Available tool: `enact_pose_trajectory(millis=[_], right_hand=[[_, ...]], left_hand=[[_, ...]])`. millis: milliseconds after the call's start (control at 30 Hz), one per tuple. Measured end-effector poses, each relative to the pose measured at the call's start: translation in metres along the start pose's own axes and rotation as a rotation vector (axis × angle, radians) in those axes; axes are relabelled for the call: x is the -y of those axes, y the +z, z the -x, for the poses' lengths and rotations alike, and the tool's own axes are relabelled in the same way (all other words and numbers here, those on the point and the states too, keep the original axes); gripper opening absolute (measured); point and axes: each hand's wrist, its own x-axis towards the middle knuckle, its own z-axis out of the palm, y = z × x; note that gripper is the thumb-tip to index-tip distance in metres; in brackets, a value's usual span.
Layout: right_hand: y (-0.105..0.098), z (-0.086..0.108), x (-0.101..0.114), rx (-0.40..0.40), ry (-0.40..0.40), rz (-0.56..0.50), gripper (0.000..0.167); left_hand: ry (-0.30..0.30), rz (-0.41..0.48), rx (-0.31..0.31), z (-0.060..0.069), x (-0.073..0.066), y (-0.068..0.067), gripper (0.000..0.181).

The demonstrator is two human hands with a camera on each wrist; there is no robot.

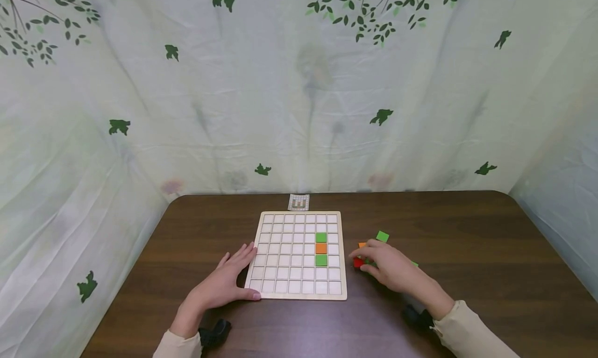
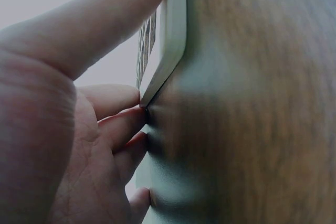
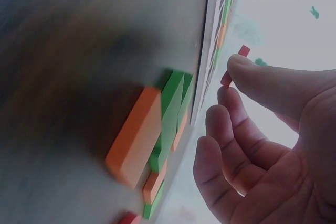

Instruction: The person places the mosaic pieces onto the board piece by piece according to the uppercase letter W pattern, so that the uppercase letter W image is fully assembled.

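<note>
A pale wooden grid board (image 1: pixel 282 272) lies on the table, with two green tiles (image 1: pixel 321 237) and an orange tile (image 1: pixel 321 248) between them in one column. My left hand (image 1: pixel 226 281) rests at the board's lower left corner, its straight fingers along the left edge and the thumb at the near edge. To the board's right, my right hand (image 1: pixel 392 266) pinches a red tile (image 3: pixel 235 66) between thumb and fingertip, off the table. Below that hand lie loose orange (image 3: pixel 135 140) and green (image 3: pixel 170 114) tiles, some overlapping, and part of another red tile (image 3: pixel 129 218).
A small card (image 1: pixel 298 202) with a printed grid pattern lies behind the board at the table's far edge. One green tile (image 1: pixel 382 236) lies beyond the right hand. A leaf-print cloth (image 1: pixel 280 98) hangs behind the brown table (image 1: pixel 448 228).
</note>
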Motion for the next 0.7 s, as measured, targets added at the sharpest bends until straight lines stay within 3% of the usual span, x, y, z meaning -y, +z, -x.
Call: enact_pose_trajectory(millis=[167, 700], right_hand=[[0.006, -0.005, 0.006, -0.015, -0.034, -0.020, 0.028], [0.019, -0.023, 0.028, 0.059, -0.067, -0.056, 0.026]], left_hand=[[0.006, -0.002, -0.003, 0.000, 0.000, 0.000, 0.111], [0.010, -0.009, -0.010, 0.000, 0.000, 0.001, 0.110]])
